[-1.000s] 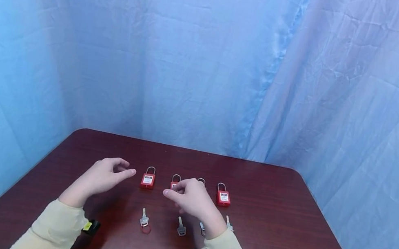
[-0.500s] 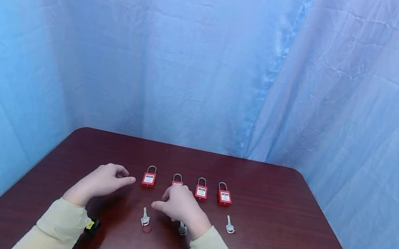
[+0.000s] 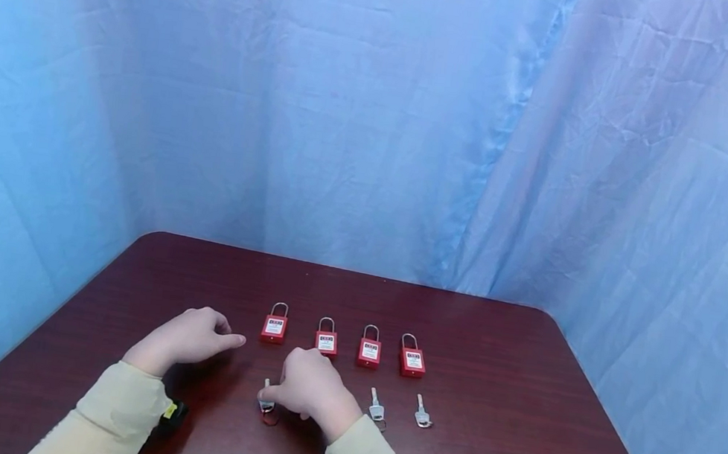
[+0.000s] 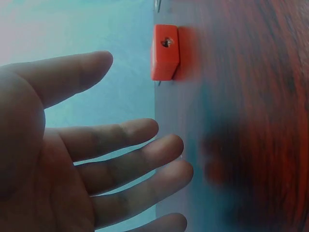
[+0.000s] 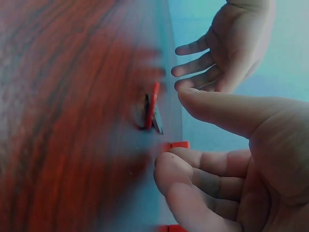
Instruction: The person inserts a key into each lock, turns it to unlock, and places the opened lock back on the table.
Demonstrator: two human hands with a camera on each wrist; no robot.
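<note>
Four red padlocks lie in a row on the dark wooden table point(image 3: 520, 395); the leftmost padlock point(image 3: 274, 328) point(image 4: 165, 52) is nearest my left hand. Below them lie small silver keys. The leftmost key point(image 3: 266, 402) point(image 5: 152, 113) has a red ring. My right hand point(image 3: 274, 395) point(image 5: 170, 130) reaches over it, thumb stretched out and fingers half bent, with the tips close beside the key and gripping nothing. It hides the second key. My left hand point(image 3: 232, 335) point(image 4: 130, 96) hovers left of the padlocks, palm open and fingers relaxed, holding nothing.
Two more keys point(image 3: 376, 410) point(image 3: 422, 416) lie right of my right hand, below the third padlock point(image 3: 369, 352) and fourth padlock point(image 3: 412, 361). The second padlock point(image 3: 326, 342) sits just beyond my right knuckles. Blue cloth point(image 3: 373, 146) hangs behind and beside the table.
My right hand has moved left and toward me, from over the middle padlocks down to the leftmost key, uncovering the third key. The left hand has barely shifted.
</note>
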